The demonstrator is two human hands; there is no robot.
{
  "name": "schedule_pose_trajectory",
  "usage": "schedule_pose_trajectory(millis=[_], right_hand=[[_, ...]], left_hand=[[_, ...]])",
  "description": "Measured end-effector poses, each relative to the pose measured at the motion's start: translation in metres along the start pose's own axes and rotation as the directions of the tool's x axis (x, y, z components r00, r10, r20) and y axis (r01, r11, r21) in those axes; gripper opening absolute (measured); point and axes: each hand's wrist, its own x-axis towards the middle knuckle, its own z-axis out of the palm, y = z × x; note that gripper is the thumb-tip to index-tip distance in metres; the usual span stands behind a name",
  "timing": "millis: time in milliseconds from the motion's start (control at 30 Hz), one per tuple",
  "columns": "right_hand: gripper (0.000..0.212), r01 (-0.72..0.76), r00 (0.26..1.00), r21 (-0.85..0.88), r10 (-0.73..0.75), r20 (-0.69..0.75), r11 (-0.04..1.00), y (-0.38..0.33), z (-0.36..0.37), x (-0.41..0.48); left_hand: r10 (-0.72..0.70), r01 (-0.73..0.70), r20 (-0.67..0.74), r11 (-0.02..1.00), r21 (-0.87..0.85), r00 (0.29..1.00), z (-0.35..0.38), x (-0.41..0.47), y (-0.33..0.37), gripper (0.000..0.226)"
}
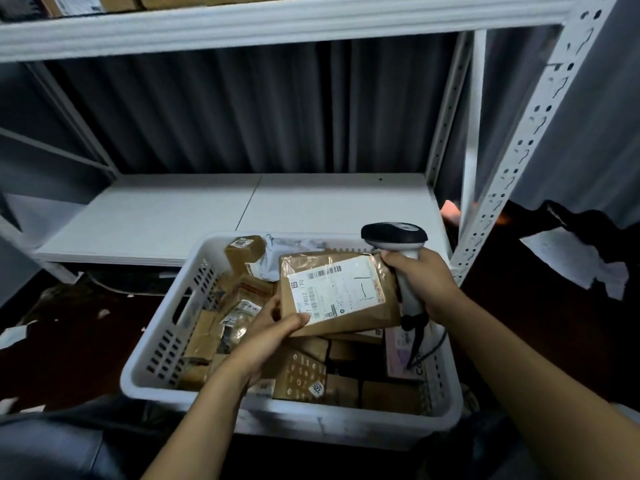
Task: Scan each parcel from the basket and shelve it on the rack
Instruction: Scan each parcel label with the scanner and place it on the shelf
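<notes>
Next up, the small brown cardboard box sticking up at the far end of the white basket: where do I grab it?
Take the small brown cardboard box by its upper end, probably from above. It stands tilted, its top clear of the parcels around it, while its lower part is buried among them and the white plastic basket walls it in behind.

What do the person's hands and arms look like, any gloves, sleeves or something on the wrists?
No gloves, rings, watch or bands show on the left hand or right hand. The left forearm and right forearm are uncovered to the picture's lower edge: no sleeves in view.
</notes>
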Motion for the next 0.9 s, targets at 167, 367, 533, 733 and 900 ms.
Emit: schedule_pose_trajectory(millis=[167,367,533,733,900], right_hand=[[0.015,0.082,0.997,-0.174,-0.083,0.002,0.981,-0.003,0.002,0.002],[0.013,0.069,0.957,-0.277,0.015,0.291,0.958,-0.011,0.007,-0.007],[0.017,0.086,0.946,-0.292,0.013,0.323,0.953,-0.013,0.013,-0.01],[0.02,0.07,0.962,-0.305,0.017,0.274,0.95,-0.019,0.006,-0.006],[0.021,0.08,0.969,-0.332,0.005,0.247,0.94,-0.022,0.008,-0.005]], left_hand=[[-0.003,-0.012,-0.196,0.997,-0.073,0.981,-0.007,0.013,-0.007,0.095],[-0.014,-0.073,-0.35,0.969,-0.234,0.937,-0.017,0.025,-0.021,0.098],[-0.027,-0.066,-0.371,0.969,-0.237,0.928,-0.025,0.031,-0.03,0.116],[-0.044,-0.037,-0.363,0.976,-0.215,0.931,-0.027,0.034,-0.033,0.116],[-0.042,-0.034,-0.355,0.978,-0.206,0.934,-0.027,0.036,-0.034,0.113]])
